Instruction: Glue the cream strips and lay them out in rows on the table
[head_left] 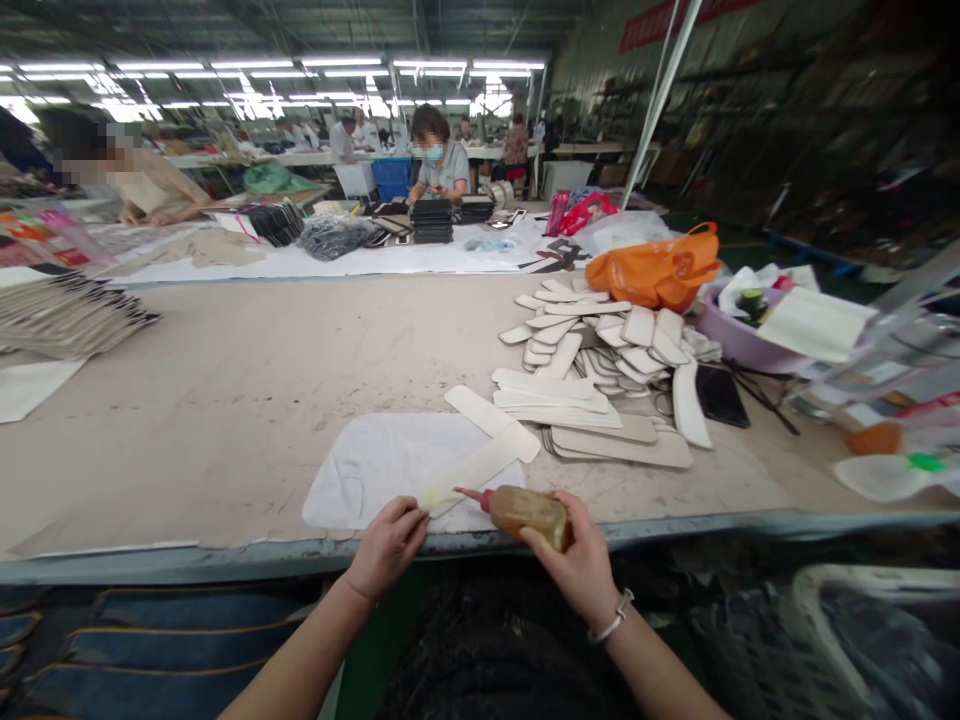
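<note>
A pale strip (480,466) is laid slanting from 8 to 2 o'clock, its lower end seemingly marked by a yellowish smear (438,494). At its 4 o'clock, an amber bottle (523,512) is held sideways, red nozzle (474,494) pointed toward 9 o'clock.

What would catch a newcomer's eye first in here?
Probably the bright orange bag, on the right of the table next to a heap of pale pieces. Nearer, the right hand holds an amber bottle, its red nozzle at a pale strip; the left hand is at that strip's near end.
</note>
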